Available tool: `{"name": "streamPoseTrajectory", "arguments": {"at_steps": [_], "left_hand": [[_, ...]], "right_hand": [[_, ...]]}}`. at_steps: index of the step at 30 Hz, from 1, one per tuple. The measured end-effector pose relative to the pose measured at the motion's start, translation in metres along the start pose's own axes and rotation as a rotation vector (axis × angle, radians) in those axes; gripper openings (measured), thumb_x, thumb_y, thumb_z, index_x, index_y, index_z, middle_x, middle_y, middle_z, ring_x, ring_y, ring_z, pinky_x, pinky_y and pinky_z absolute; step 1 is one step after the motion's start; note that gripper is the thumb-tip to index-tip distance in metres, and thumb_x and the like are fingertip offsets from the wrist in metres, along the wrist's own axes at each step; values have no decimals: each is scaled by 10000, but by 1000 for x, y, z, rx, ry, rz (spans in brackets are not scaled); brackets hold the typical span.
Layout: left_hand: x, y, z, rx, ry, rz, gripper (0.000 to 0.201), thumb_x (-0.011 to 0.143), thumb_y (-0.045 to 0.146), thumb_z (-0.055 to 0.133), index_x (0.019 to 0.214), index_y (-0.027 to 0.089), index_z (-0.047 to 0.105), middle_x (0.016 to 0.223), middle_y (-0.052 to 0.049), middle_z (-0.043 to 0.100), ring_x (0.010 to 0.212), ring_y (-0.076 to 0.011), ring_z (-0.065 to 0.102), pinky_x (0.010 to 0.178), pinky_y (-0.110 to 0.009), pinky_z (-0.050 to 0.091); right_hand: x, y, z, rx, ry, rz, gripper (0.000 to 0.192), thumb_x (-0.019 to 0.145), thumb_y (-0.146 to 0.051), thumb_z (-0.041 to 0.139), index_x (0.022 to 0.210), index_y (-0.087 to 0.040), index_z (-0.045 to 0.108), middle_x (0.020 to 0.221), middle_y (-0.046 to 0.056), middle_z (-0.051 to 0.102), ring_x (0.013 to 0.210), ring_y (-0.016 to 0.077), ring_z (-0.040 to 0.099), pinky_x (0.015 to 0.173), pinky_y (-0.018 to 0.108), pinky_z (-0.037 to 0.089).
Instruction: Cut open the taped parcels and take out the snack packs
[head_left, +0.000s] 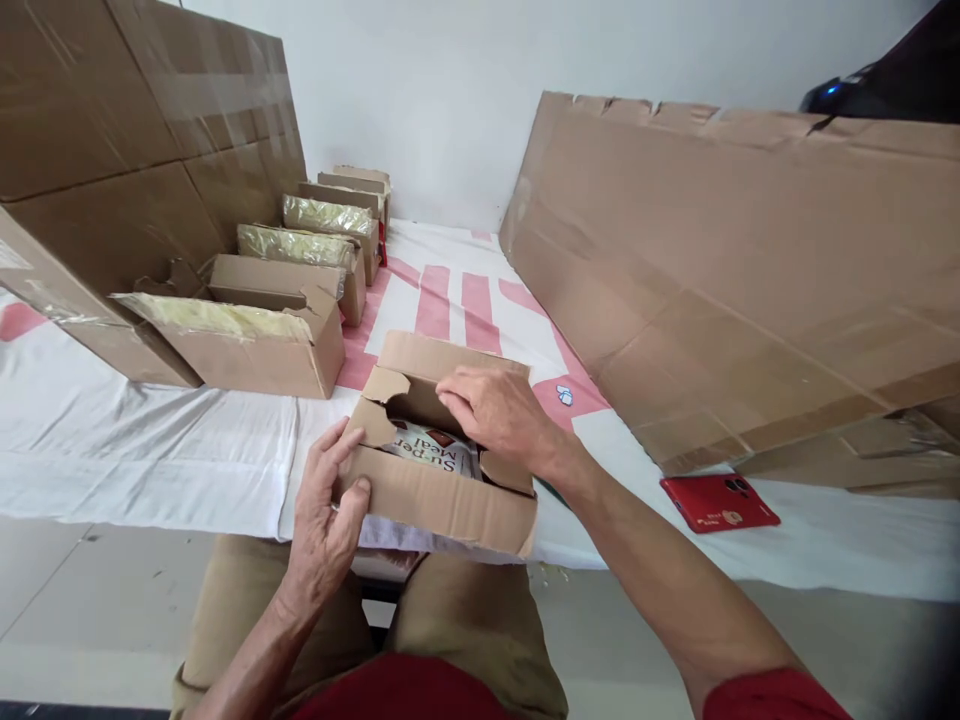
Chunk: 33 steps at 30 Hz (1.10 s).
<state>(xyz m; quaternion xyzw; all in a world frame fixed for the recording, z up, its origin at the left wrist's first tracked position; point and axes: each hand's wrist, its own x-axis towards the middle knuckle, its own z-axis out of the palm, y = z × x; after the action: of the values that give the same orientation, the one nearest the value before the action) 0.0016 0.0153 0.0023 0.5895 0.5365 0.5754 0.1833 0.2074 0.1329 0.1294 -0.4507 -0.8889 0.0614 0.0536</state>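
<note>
A small open cardboard box [442, 500] lies at the front edge of the cloth-covered table, its flaps folded outward. Inside it shows a white packet [427, 447] printed "Su-per Meal", partly covered by the side flaps and my right hand. My left hand [330, 500] grips the box's left near corner, thumb on the near flap and fingers along the left side. Over the right half of the opening is my right hand [495, 415], fingers curled together; whatever they may hold is hidden.
Several similar open boxes [255, 350] stand in a row on the left, beside large taped cartons [150, 130]. A big cardboard panel [735, 280] leans along the right. A red phone [720, 502] lies near the front edge, and a small blue-white sticker [564, 394] on the striped tablecloth [431, 300].
</note>
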Motion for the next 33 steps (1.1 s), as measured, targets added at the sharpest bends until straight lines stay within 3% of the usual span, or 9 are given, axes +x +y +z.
{"name": "streamPoseTrajectory", "arguments": {"at_steps": [4,7,10,13,17,20,23,26,33], "left_hand": [[-11,0,2,33,40,28,434,991,157,549,1373,337,653,1544,-60,544,1458,-213,502,1186,-398,442],[-15,2,3,100,82,105,382,983,133,568,1300,308,689,1604,-72,476,1480,-232,480,1199,-428,432],[-15,4,3,184,86,178,334,966,105,583,1200,290,731,1667,-60,397,1509,-262,452,1210,-456,426],[-13,5,2,241,74,174,305,962,124,577,1164,273,751,1688,-66,366,1501,-294,461,1201,-487,443],[-4,6,-1,225,-16,40,456,984,202,523,1423,263,630,1590,-111,491,1461,-301,503,1203,-521,448],[1,4,-3,168,-65,-36,542,983,258,519,1524,247,532,1500,-107,590,1413,-293,553,1165,-490,496],[0,3,-3,143,-59,-91,547,974,295,530,1518,242,541,1525,-93,592,1427,-299,545,1162,-478,500],[-3,3,-1,144,-40,-139,554,974,328,530,1517,217,546,1533,-101,594,1450,-310,525,1195,-494,466],[-8,7,2,174,-33,-164,563,989,354,520,1533,208,529,1541,-105,591,1464,-310,508,1199,-481,458]], "right_hand": [[-8,-1,12,151,-224,-226,266,1002,-153,527,963,-203,786,975,53,785,933,214,687,842,324,464],[-6,-2,17,227,-308,-343,313,999,-125,506,1097,-226,786,1115,61,795,1067,237,702,955,368,503],[0,-7,13,298,-258,-418,375,1001,-106,493,1267,-209,738,1395,91,711,1305,245,638,1108,403,484],[8,-15,9,364,-135,-441,493,1002,-89,482,1462,-208,612,1626,80,524,1529,209,444,1261,412,367],[17,-25,12,339,-75,-459,555,1007,-88,487,1548,-210,511,1678,66,455,1581,164,356,1311,396,289],[11,-23,14,223,-76,-400,489,990,-116,560,1475,-178,573,1590,112,561,1506,221,477,1242,426,386],[-9,-16,4,29,-232,-255,252,1014,-187,572,1226,-181,707,1175,99,793,1100,269,736,967,428,536],[-34,-11,-15,-145,-380,-202,175,1042,-259,566,1015,-187,724,892,59,787,794,241,728,724,358,472],[-69,13,-36,-269,-366,-41,108,978,-190,642,896,-183,711,914,62,770,802,222,697,608,330,303]]}}
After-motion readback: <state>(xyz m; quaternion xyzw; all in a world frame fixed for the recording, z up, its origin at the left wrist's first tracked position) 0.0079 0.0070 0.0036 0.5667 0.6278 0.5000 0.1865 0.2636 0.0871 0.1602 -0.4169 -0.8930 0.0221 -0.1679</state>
